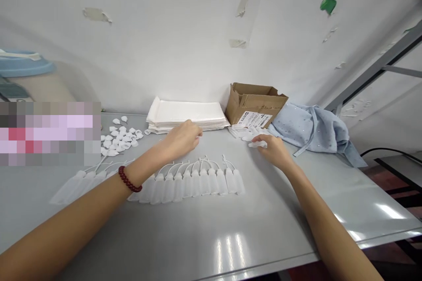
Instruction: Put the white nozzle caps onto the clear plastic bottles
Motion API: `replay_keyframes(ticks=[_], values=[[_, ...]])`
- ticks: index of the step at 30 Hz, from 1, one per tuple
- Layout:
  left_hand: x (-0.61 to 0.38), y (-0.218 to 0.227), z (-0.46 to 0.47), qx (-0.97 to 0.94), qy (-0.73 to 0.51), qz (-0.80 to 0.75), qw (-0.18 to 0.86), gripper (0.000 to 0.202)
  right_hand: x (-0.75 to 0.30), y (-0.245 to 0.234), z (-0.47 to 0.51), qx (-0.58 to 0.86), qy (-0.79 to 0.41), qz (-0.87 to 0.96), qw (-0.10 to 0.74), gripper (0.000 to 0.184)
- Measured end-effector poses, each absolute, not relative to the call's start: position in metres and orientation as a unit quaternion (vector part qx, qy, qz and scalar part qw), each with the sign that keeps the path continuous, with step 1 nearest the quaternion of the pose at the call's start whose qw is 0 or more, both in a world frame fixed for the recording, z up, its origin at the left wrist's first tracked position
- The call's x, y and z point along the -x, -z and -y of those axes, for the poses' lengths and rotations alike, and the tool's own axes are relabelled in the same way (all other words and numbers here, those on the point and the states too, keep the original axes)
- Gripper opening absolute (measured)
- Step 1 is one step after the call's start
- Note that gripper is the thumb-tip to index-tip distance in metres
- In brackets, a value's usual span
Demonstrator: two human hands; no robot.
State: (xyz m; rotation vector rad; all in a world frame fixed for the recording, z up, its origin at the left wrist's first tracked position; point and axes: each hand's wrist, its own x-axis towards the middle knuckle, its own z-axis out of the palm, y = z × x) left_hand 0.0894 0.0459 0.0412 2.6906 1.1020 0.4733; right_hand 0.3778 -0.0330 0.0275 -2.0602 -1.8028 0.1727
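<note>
My left hand (183, 139) is closed in a fist above the table, in front of a stack of white padded envelopes (191, 112); whatever its fingers hold is hidden. My right hand (273, 151) has its thumb and fingers pinched on a small translucent plastic bottle (258, 144), at the near edge of a little pile of similar bottles (242, 131). Between my arms lies a row of translucent bottles (204, 182) with thin curved spouts pointing away from me. More of the row continues left, partly covered by my left forearm. Several white caps (123, 136) lie loose at the left.
An open cardboard box (253, 103) stands against the wall behind the bottle pile. Right of it lies a crumpled light blue cloth (306, 127). A blue-topped container (29, 70) and a blurred-out patch are at the left. The grey table's (263, 237) front edge runs below.
</note>
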Motion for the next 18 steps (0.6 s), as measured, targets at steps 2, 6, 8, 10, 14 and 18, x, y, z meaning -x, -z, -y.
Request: replay_keyframes(ticks=[2,6,8,10,14,18], values=[[-0.088,-0.051,-0.045,-0.896,-0.176,-0.396,0.100,0.020,-0.376,-0.029,0.035,0.731,-0.077,0.645,0.211,0.031],[-0.086,-0.065,-0.044,-0.871,-0.221,-0.418,0.134,0.023,-0.370,-0.030,0.037,0.720,-0.105,0.638,0.251,0.023],[-0.086,-0.067,-0.044,-0.846,-0.270,-0.428,0.170,0.022,-0.364,-0.032,0.039,0.710,-0.127,0.636,0.274,0.020],[-0.087,-0.066,-0.043,-0.820,-0.314,-0.431,0.206,0.021,-0.354,-0.034,0.043,0.695,-0.156,0.637,0.295,0.020],[-0.091,-0.065,-0.038,-0.798,-0.355,-0.410,0.263,0.020,-0.329,-0.036,0.055,0.620,-0.290,0.615,0.392,0.028],[-0.101,-0.064,-0.025,-0.808,-0.351,-0.372,0.292,0.018,-0.308,-0.032,0.064,0.557,-0.379,0.594,0.439,0.029]])
